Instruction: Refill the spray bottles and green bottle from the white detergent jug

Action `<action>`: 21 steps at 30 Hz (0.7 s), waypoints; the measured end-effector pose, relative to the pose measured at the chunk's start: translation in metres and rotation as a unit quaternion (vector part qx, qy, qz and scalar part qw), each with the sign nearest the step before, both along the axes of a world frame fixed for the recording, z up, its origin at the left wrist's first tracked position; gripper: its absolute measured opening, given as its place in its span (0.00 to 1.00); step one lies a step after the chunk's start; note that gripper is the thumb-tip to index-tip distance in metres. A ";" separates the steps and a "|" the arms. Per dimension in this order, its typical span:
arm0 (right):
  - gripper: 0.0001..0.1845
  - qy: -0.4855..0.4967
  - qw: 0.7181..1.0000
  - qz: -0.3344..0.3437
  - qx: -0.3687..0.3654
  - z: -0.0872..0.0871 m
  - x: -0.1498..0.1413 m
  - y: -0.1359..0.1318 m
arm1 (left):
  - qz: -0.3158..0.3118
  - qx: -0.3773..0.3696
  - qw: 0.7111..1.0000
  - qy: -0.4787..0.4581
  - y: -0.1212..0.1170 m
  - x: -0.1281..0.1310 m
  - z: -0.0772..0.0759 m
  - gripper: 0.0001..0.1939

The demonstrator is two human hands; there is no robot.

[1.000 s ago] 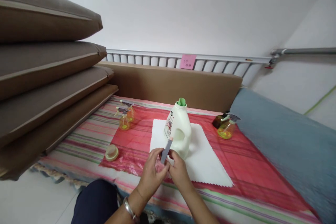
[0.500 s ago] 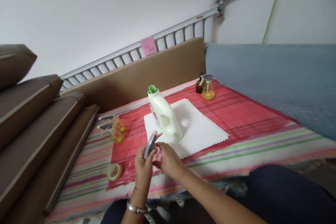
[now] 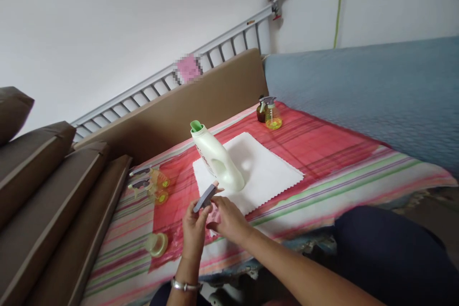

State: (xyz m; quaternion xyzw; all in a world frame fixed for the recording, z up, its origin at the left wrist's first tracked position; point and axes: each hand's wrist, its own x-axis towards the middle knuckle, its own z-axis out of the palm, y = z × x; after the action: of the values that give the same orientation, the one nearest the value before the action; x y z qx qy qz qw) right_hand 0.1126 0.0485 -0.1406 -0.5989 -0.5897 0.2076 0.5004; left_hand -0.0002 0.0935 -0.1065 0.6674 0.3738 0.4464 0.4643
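Observation:
Between my hands is a spray bottle with a grey trigger head (image 3: 205, 197) and a pink part (image 3: 214, 215) below it. My left hand (image 3: 193, 229) is closed around the grey head, thumb on its near side. My right hand (image 3: 232, 222) wraps the pink part, which its fingers mostly hide. Whether head and pink part are joined cannot be seen. Just beyond my hands, a large pale green jug (image 3: 218, 160) with a handle and a green spout (image 3: 196, 125) stands on a white cloth (image 3: 274, 169) with a zigzag edge.
To the left, two spray bottles (image 3: 158, 186) with yellow liquid stand near a pale round cap (image 3: 158, 245). At the far right are a yellow spray bottle (image 3: 274, 117) and a dark bottle (image 3: 261, 114). Brown cushions (image 3: 53, 229) lean at left; a blue padded side (image 3: 358, 91) borders the right.
My view has shifted, so the jug and far bottles appear further left. The grey spray head is tilted more toward the right; both hands keep their hold.

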 end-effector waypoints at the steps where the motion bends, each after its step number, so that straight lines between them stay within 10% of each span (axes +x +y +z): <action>1: 0.32 0.001 1.000 0.001 0.001 0.000 0.000 0.000 | 0.009 0.000 1.000 -0.004 -0.001 0.000 -0.002 0.11; 21: 0.21 0.029 0.991 -0.057 0.115 0.003 0.000 -0.035 | -0.062 0.005 0.998 -0.011 -0.002 -0.001 -0.001 0.15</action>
State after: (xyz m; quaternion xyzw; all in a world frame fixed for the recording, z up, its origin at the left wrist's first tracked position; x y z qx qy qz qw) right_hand 0.1125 0.0132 -0.1376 -0.5636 -0.5594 0.1266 0.5944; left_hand -0.0009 0.0918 -0.1076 0.6864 0.3245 0.4262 0.4918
